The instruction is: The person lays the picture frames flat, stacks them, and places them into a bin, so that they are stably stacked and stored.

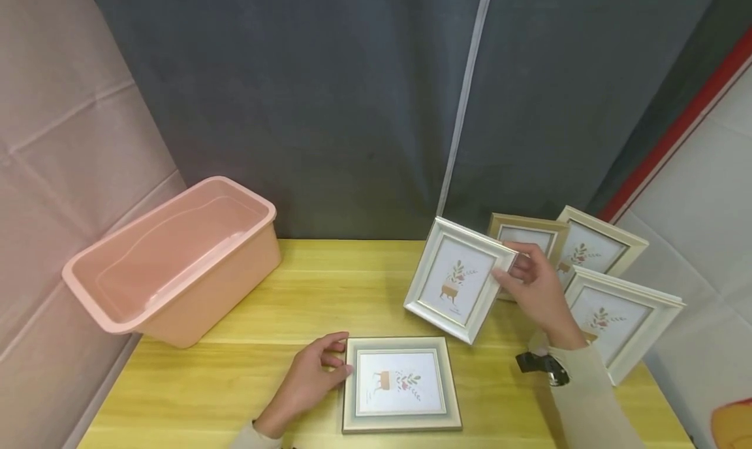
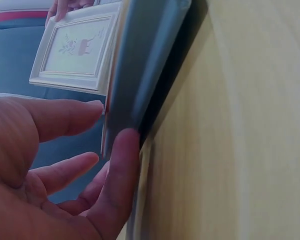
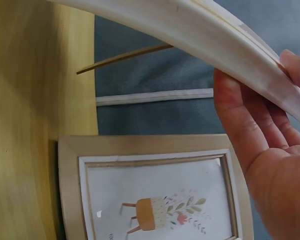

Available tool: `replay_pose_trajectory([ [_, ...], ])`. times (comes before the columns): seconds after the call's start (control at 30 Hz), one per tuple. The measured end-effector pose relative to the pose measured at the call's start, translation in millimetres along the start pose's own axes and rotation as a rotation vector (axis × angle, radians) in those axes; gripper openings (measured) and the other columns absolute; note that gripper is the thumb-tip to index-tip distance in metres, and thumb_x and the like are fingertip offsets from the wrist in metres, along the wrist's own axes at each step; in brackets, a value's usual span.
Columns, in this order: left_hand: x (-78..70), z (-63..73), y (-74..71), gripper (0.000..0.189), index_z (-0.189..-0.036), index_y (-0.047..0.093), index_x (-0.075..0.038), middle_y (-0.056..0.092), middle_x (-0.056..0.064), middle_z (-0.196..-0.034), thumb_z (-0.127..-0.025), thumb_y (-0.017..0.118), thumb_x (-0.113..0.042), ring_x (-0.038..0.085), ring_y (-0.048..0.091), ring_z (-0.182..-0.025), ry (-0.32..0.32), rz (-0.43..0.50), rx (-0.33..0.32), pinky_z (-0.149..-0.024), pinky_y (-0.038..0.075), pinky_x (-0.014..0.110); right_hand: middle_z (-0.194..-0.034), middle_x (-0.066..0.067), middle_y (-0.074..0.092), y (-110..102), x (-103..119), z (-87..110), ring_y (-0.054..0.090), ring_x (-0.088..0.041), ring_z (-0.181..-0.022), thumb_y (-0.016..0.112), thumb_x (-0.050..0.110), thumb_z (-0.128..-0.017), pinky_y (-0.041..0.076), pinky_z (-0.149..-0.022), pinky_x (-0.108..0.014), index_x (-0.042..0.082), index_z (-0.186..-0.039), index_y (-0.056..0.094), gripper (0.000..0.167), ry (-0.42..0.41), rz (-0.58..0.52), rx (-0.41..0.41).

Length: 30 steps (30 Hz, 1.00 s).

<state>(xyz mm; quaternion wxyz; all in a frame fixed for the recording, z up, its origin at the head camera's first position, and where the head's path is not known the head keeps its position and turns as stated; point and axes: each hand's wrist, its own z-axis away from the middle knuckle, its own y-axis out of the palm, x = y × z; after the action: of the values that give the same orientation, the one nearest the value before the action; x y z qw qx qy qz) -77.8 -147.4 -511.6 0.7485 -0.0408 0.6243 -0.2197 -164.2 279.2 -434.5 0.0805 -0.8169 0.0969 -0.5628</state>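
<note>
My right hand (image 1: 537, 286) holds a white picture frame (image 1: 420, 295) by its right-hand side, thumb in front and fingers behind. The frame stands tilted, its picture of plants and an orange pot facing me. My left hand (image 1: 311, 374) is at the left side of a grey-cream picture frame (image 1: 402, 421) lying face up near the front of the table. Its thumb (image 2: 125, 150) touches that frame's edge, and the other fingers are loosely bent beside it. In the right wrist view the held frame's pale side (image 3: 205, 45) crosses the top, between thumb and fingers.
A pink plastic tub (image 1: 217, 299) stands at the left against the wall. Behind my right hand are a tan frame (image 1: 529, 222), a cream frame (image 1: 631, 243) and another white frame (image 1: 640, 344), all upright. A dark curtain (image 1: 323, 109) hangs behind the yellow wooden table (image 1: 235, 377).
</note>
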Motion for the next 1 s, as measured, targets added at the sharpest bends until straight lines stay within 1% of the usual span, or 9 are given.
replay_pose_trajectory([
  [0.1,-0.1,0.3,-3.9,0.063,-0.148,0.06,-0.015,0.065,0.012,-0.135,-0.09,0.084,-0.018,0.021,0.067,-0.105,0.014,-0.011,-0.007,-0.076,0.064,0.025,-0.114,0.013,0.076,1.2,5.5,4.9,0.075,-0.002,-0.098,0.071,-0.011,-0.094,0.064,-0.071,-0.022,0.002,-0.139,0.055,0.05,0.005,-0.085,-0.018],
  [0.23,-3.1,0.3,-9.7,0.061,-0.147,0.06,-0.016,0.066,0.011,-0.135,-0.092,0.083,-0.024,0.021,0.068,-0.106,0.054,-0.007,-0.003,-0.078,0.063,0.025,-0.116,0.009,0.076,4.6,10.6,12.6,0.076,-0.005,-0.1,0.068,-0.015,-0.094,0.065,-0.073,-0.023,0.006,-0.136,0.055,0.049,0.006,-0.182,-0.036],
  [0.37,-10.2,0.1,-11.4,0.057,-0.146,0.06,-0.017,0.067,0.009,-0.135,-0.094,0.081,-0.029,0.019,0.069,-0.105,0.082,-0.011,0.003,-0.079,0.062,0.025,-0.115,0.006,0.077,9.0,15.3,19.2,0.077,-0.008,-0.097,0.066,-0.018,-0.093,0.066,-0.069,-0.028,0.004,-0.136,0.055,0.05,0.001,-0.232,-0.049],
  [0.47,-17.6,-2.3,-10.4,0.051,-0.144,0.062,-0.018,0.068,0.009,-0.133,-0.097,0.079,-0.029,0.018,0.07,-0.103,0.104,-0.015,-0.009,-0.083,0.06,0.025,-0.113,0.004,0.077,13.4,20.0,23.3,0.077,-0.01,-0.092,0.065,-0.019,-0.093,0.066,-0.065,-0.03,0.002,-0.137,0.054,0.05,-0.003,-0.247,-0.048],
  [0.57,-25.8,-7.5,-8.6,0.045,-0.142,0.063,-0.02,0.069,0.011,-0.132,-0.099,0.076,-0.025,0.019,0.069,-0.107,0.147,-0.001,-0.021,-0.088,0.059,0.026,-0.112,0.003,0.078,18.1,23.4,27.9,0.078,-0.011,-0.09,0.064,-0.02,-0.093,0.065,-0.063,-0.029,0.0,-0.136,0.053,0.049,-0.012,-0.254,-0.04],
  [0.67,-34.5,-13.7,-7.1,0.044,-0.142,0.063,-0.021,0.068,0.013,-0.133,-0.1,0.075,-0.023,0.025,0.066,-0.115,0.213,0.031,-0.011,-0.093,0.059,0.027,-0.114,0.001,0.078,22.0,25.4,32.5,0.078,-0.012,-0.091,0.062,-0.022,-0.093,0.065,-0.063,-0.03,-0.004,-0.137,0.051,0.049,-0.04,-0.273,-0.011],
  [0.77,-43.6,-19.5,-6.4,0.045,-0.144,0.061,-0.018,0.067,0.012,-0.135,-0.101,0.073,-0.019,0.032,0.063,-0.121,0.315,0.067,0.007,-0.096,0.06,0.028,-0.118,-0.002,0.077,25.9,26.8,35.6,0.078,-0.014,-0.096,0.059,-0.023,-0.094,0.066,-0.064,-0.033,-0.008,-0.138,0.048,0.049,-0.075,-0.312,0.045],
  [0.9,-55.8,-24.9,-4.3,0.046,-0.146,0.058,-0.012,0.065,0.01,-0.141,-0.101,0.069,-0.012,0.024,0.062,-0.127,0.465,0.099,0.05,-0.1,0.059,0.033,-0.122,-0.002,0.076,30.6,28.9,39.5,0.078,-0.015,-0.099,0.056,-0.024,-0.095,0.067,-0.066,-0.036,-0.007,-0.139,0.047,0.048,-0.111,-0.343,0.115],
  [1.0,-63.5,-27.7,-1.1,0.048,-0.149,0.055,-0.01,0.061,0.011,-0.148,-0.102,0.067,-0.009,0.021,0.059,-0.133,0.531,0.116,0.102,-0.107,0.057,0.041,-0.123,0.0,0.076,34.5,29.8,43.6,0.078,-0.014,-0.099,0.055,-0.024,-0.095,0.067,-0.066,-0.037,-0.005,-0.139,0.048,0.048,-0.117,-0.347,0.143],
])
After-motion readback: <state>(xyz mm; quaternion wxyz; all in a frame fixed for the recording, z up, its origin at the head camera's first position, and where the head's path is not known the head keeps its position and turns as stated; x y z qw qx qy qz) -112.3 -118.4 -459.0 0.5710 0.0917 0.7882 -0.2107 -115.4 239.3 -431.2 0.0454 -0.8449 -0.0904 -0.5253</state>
